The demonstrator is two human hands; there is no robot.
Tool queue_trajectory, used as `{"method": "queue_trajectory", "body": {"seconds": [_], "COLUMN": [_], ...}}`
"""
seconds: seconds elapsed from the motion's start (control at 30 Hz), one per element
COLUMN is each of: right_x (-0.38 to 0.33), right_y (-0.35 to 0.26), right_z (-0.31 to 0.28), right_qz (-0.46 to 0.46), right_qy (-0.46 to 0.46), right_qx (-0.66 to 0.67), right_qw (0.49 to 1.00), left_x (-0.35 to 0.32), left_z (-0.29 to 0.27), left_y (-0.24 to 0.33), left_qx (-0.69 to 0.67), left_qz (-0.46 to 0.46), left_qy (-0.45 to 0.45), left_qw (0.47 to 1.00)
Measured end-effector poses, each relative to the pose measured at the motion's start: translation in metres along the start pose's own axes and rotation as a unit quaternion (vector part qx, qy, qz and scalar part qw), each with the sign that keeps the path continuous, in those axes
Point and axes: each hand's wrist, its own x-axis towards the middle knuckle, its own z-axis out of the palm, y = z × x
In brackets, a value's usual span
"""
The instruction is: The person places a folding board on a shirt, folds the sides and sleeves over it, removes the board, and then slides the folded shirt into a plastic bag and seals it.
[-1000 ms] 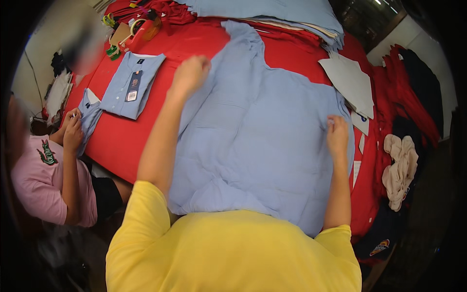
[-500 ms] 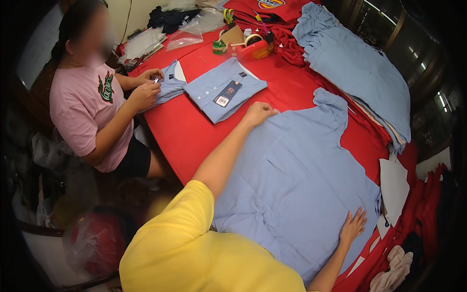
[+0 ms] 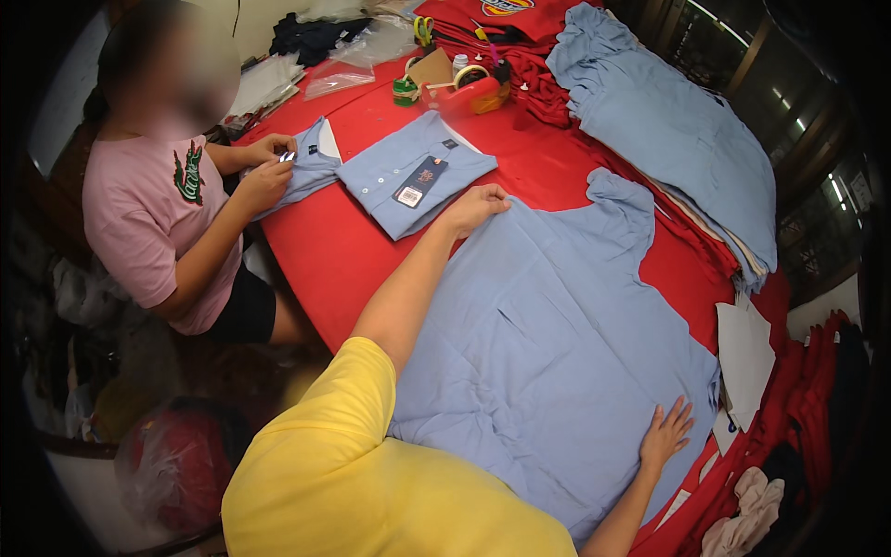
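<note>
- Your left hand (image 3: pixel 477 210) is closed on the blue shirt's (image 3: pixel 548 343) left edge; your right hand (image 3: pixel 666 436), well apart, rests flat, fingers spread
- Shirt lies between both, along the counter's (image 3: pixel 311 265) near edge, narrow end pointing far

Soft light covers the red surface (image 3: pixel 306 269); glare streaks dark panes (image 3: pixel 800 93) beyond its right edge — its edges bow, a co-worker's head (image 3: pixel 153 70) is blurred.
</note>
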Motion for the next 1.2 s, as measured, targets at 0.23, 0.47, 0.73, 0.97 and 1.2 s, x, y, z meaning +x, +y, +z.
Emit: {"method": "queue_trajectory", "body": {"seconds": [0.23, 0.47, 0.73, 0.97, 1.2], "right_x": [-0.001, -0.004, 0.003, 0.06, 0.115], "right_y": [-0.003, -0.002, -0.017, -0.109, -0.308], "right_z": [-0.001, 0.002, -0.013, -0.043, -0.023], "right_qz": [0.009, 0.009, 0.013, -0.273, -0.518], "right_qy": [0.006, 0.018, 0.006, 0.131, 0.024], "right_qx": [0.004, 0.004, 0.018, 0.251, 0.204], "right_qw": [1.0, 1.0, 1.0, 0.92, 0.83], "left_x": [-0.006, -0.009, -0.025, -0.06, -0.076], "left_z": [0.019, -0.007, -0.003, 0.042, 0.054], "left_y": [-0.002, 0.009, 0.0, -0.011, -0.047], "left_qx": [0.466, 0.342, 0.529, 0.574, 0.546], "left_qz": [0.029, 0.001, 0.068, 0.242, 0.273], "left_qy": [0.142, 0.048, 0.146, 0.203, 0.166], "left_qw": [0.873, 0.938, 0.833, 0.755, 0.775]}}
